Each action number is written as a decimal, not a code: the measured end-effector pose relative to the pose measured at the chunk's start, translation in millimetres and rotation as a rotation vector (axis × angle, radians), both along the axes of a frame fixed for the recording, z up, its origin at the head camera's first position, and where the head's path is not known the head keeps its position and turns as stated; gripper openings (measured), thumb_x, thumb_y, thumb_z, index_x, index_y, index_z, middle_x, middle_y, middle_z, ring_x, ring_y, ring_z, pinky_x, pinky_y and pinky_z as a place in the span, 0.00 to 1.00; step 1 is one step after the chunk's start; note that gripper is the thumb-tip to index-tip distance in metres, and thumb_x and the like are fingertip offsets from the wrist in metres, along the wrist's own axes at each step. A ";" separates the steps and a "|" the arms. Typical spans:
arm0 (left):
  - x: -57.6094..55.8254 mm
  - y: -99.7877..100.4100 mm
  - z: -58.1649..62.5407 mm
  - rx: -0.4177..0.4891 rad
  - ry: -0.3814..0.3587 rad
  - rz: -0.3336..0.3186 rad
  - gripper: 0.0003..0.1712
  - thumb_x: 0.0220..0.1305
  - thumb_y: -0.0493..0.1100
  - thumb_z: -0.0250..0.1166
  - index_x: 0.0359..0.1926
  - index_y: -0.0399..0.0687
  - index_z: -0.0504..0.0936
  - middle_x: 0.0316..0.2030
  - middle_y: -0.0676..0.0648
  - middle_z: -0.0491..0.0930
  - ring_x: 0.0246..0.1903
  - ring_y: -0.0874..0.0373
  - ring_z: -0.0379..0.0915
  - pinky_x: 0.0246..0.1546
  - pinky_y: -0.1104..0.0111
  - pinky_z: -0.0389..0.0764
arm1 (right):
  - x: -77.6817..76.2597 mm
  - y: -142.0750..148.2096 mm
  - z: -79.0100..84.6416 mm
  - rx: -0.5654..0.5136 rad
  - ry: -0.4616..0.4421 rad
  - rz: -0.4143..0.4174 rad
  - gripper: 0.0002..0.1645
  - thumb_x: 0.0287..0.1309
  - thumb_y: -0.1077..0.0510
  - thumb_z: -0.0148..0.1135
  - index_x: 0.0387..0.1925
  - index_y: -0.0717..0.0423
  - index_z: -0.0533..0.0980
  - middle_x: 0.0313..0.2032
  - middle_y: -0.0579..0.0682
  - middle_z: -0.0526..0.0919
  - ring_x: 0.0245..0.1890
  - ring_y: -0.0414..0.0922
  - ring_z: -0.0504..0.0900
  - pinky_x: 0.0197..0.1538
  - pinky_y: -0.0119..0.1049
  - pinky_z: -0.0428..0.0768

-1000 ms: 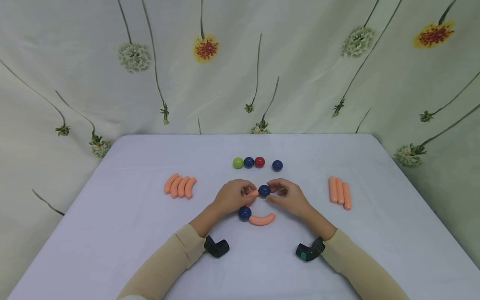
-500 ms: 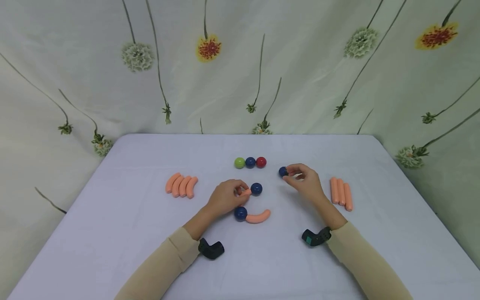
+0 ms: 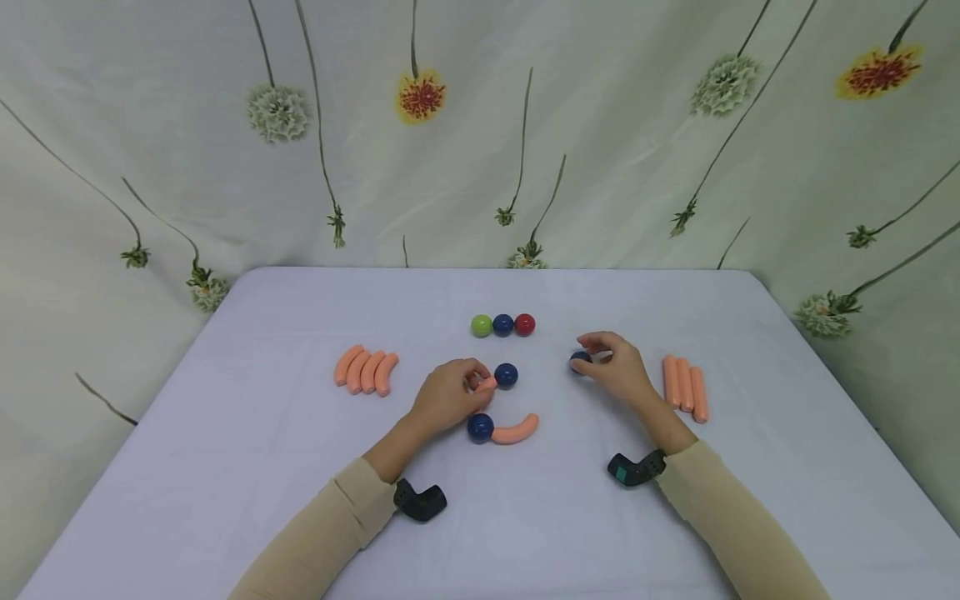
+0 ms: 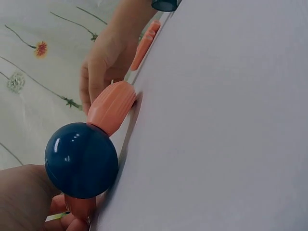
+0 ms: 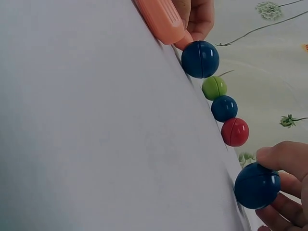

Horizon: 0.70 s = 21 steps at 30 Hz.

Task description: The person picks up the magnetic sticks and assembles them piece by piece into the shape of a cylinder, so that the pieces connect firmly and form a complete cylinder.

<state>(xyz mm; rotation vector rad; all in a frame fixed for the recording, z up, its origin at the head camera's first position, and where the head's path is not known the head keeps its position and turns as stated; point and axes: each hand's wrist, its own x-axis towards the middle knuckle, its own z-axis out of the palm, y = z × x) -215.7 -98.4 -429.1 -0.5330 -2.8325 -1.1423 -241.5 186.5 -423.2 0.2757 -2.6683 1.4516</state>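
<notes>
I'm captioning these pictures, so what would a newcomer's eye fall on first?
Probably the bright row toward the back of the pale table: a green ball, a blue ball and a red ball, side by side. Next, nearer the viewer, the right hand pinches a separate blue ball, while the left hand holds an orange piece with its tip at another blue ball.

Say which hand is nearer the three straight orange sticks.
Right. The right hand is just left of the sticks; the left hand is farther away on that same side.
</notes>
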 end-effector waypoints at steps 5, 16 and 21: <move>0.0 -0.5 -0.6 0.013 -0.020 0.023 0.11 0.57 0.44 0.68 0.41 0.47 0.83 0.27 0.54 0.74 0.24 0.60 0.68 0.26 0.68 0.70 | 1.5 3.3 -3.3 0.035 -0.029 0.000 0.22 0.56 0.57 0.70 0.50 0.63 0.79 0.48 0.57 0.80 0.47 0.52 0.76 0.51 0.46 0.75; -1.6 -1.8 -2.9 0.033 -0.032 0.039 0.11 0.57 0.45 0.68 0.41 0.46 0.83 0.27 0.54 0.74 0.23 0.60 0.69 0.24 0.69 0.69 | 1.8 6.5 -6.0 0.060 -0.066 -0.003 0.21 0.56 0.54 0.71 0.50 0.59 0.80 0.48 0.56 0.80 0.46 0.52 0.76 0.50 0.46 0.75; -1.2 -2.0 -3.3 0.036 -0.033 0.042 0.12 0.56 0.45 0.68 0.41 0.46 0.83 0.27 0.54 0.74 0.23 0.60 0.69 0.24 0.68 0.69 | 1.7 5.4 -5.4 0.051 -0.070 -0.009 0.22 0.56 0.54 0.71 0.50 0.60 0.80 0.49 0.56 0.80 0.47 0.52 0.76 0.52 0.46 0.75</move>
